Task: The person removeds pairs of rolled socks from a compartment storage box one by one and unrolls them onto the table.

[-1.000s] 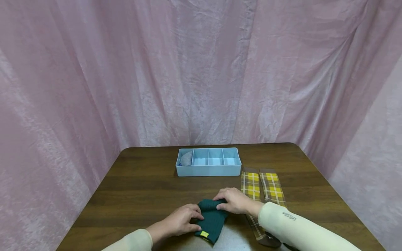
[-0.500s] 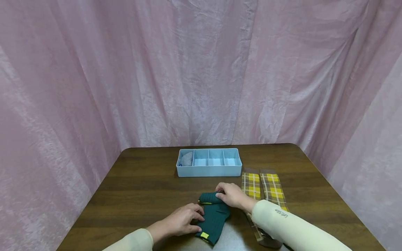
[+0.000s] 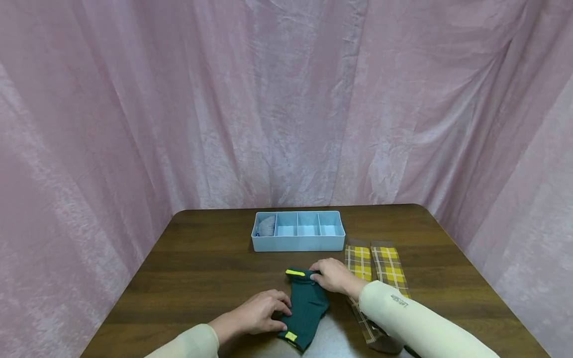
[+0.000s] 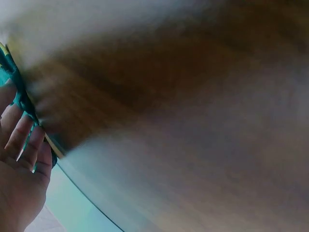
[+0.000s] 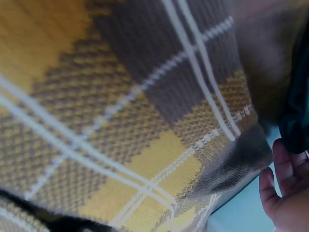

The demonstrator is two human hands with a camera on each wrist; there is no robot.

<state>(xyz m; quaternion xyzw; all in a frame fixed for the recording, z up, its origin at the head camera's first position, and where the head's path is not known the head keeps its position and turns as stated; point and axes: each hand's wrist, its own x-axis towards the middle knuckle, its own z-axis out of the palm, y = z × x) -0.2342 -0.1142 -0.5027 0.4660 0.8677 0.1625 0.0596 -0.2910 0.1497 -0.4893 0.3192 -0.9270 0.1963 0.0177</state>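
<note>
A dark green ribbed sock (image 3: 306, 309) lies on the table in the head view, with one yellow patch at its near end and a yellow strip along its far end. My left hand (image 3: 265, 313) rests at the sock's left edge, fingers relaxed and fingertips on the fabric. At the far right corner, my right hand (image 3: 331, 275) pinches the sock between thumb and fingers. Green cloth (image 4: 19, 94) shows past the left fingers in the left wrist view. Dark green fabric (image 5: 297, 111) meets the right fingertips in the right wrist view.
Two yellow-and-brown plaid socks (image 3: 388, 266) lie side by side at the right, partly under the right forearm. Behind stands a light blue divided box (image 3: 297, 243) with a grey folded item (image 3: 267, 226) in its leftmost compartment. A pink curtain (image 3: 286, 109) hangs behind the table.
The right hand has moved slightly away from me, and the rolled-over far end of the green sock has opened out farther, showing its yellow strip. The left hand has stayed nearly still.
</note>
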